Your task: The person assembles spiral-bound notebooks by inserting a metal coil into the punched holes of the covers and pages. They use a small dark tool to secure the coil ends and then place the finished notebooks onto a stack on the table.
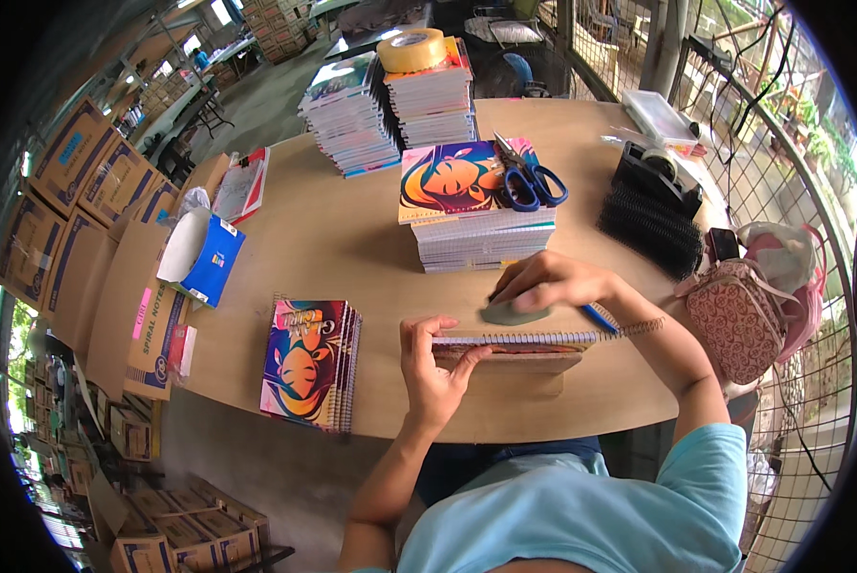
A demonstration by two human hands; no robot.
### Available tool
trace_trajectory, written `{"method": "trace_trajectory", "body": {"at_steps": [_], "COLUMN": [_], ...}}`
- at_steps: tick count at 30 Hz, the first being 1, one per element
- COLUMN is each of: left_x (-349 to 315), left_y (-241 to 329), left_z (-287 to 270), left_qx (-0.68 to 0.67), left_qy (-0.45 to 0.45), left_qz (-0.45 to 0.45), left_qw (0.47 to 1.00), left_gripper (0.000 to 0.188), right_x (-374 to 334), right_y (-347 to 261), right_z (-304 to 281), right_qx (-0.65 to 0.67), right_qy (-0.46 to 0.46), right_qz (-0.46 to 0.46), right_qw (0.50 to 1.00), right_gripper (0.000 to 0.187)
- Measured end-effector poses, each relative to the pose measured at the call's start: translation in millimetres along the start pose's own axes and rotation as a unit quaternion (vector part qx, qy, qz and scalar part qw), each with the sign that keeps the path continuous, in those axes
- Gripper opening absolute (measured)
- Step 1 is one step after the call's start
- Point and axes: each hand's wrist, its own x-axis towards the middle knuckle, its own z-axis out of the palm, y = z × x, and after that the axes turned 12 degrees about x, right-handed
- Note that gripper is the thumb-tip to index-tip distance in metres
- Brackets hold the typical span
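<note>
My left hand [428, 368] grips a spiral notebook [519, 352] by its left end, thumb on the near side. The notebook stands on edge on the table, spine up. A spiral coil [643, 328] runs along this spine and sticks out past its right end, by my right forearm. Just above the spine, my right hand [551, 285] is closed on a grey-green, flat, rounded piece [513, 312]; its kind is unclear. A blue pen-like tool [598, 318] lies under my right wrist. Beyond the hands, blue-handled scissors [532, 181] rest on a notebook stack [486, 239].
Finished-looking notebooks [309, 363] are piled at the left front. Taller stacks [352, 119] stand at the back, one topped by a tape roll [411, 50]. Black coils [648, 222], a tape dispenser [660, 177] and a pink bag [749, 310] sit right; a blue box [209, 258] and cartons [128, 334] left.
</note>
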Motion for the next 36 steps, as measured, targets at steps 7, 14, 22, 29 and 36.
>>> {"method": "trace_trajectory", "body": {"at_steps": [7,14,22,29,36], "left_x": [-0.4,-12.9,-8.0,-0.1,-6.5], "left_y": [-6.9,-34.5,-39.6,-38.7,-48.9], "left_z": [1.2,-8.2,-24.3,-27.0,-28.6], "left_qx": [-0.018,-0.224,-0.225,-0.215,-0.294], "left_qy": [-0.007,0.021,-0.019,0.000,-0.056], "left_qz": [0.009,-0.112,-0.121,-0.095,-0.127], "left_qw": [1.000,0.968,0.967,0.972,0.946], "left_gripper": [0.060,0.045,0.062,0.076,0.067], "right_x": [6.8,19.2,45.8,70.7,-17.2], "right_y": [21.5,14.5,-23.6,-8.1,-4.9], "right_z": [2.1,7.1,19.5,21.7,-1.7], "right_qx": [0.339,0.323,-0.026,0.004,-0.045], "right_qy": [0.021,0.023,-0.018,-0.063,0.316], "right_qz": [-0.035,-0.071,0.068,0.121,0.034], "right_qw": [0.940,0.943,0.997,0.991,0.947], "right_gripper": [0.046,0.046,0.050,0.048,0.030]}}
